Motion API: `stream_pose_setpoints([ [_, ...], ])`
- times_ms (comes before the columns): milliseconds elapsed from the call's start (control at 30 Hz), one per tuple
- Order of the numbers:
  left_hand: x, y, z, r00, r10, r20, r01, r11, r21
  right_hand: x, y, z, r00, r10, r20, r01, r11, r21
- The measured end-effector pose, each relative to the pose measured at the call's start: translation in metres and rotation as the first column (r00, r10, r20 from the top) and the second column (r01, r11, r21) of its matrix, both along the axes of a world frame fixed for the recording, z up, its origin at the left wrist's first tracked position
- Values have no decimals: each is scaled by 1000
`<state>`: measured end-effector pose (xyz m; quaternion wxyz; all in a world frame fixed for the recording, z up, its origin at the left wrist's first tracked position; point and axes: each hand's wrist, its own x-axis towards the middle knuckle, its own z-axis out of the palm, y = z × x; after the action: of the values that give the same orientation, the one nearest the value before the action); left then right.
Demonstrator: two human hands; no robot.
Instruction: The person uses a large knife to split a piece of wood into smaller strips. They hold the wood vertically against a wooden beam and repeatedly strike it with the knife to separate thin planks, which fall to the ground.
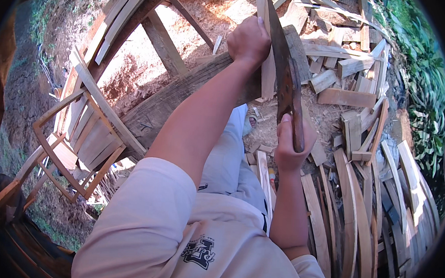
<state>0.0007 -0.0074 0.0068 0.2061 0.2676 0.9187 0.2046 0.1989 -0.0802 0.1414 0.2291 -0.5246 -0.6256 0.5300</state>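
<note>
A heavy weathered beam (184, 93) runs from about eight o'clock up toward one o'clock and serves as the chopping block. At four o'clock lies a fan of curved wooden slats (352, 218); at one and two o'clock, a scatter of short offcuts (344, 98) on the sawdust ground. A slatted wooden frame (87, 141) leans at nine o'clock.

The wood strip (268, 75) stands nearly upright on the beam near twelve o'clock. The left hand (249, 41) is closed in a full fist around its upper part, steadying it. The right hand (293, 143) is wrapped tight round the handle of a rusty cleaver (286, 76), whose blade lies just beside the strip's right edge — whether the edge has bitten into the wood I cannot tell from this angle.

To do this well, the strip's foot should sit firm on the beam, the blade should follow the grain in thin shavings, and the left fingers should stay above and behind the cutting edge — a slip down the strip would likely run toward the knee below.
</note>
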Motion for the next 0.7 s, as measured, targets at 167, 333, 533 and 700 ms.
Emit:
stream_pose_setpoints([
  [167, 0, 4, -2, 1000, -11, 1, 11, 997, -80, -10, -4, -11, 999, 49, 11, -50, 996, 72],
  [333, -1, 4, -4, 999, -47, -25, 44, 993, -113, -26, -3, -24, 998, 38, -44, -33, 993, 115],
  [533, 5, 5, 0, 997, -48, -57, 43, 995, -89, -19, 9, -9, 997, 70, 24, -72, 996, 59],
  [700, 4, -11, -3, 967, -226, -116, 230, 973, 25, 15, 10, -9, 984, 165, 67, -170, 982, 77],
])
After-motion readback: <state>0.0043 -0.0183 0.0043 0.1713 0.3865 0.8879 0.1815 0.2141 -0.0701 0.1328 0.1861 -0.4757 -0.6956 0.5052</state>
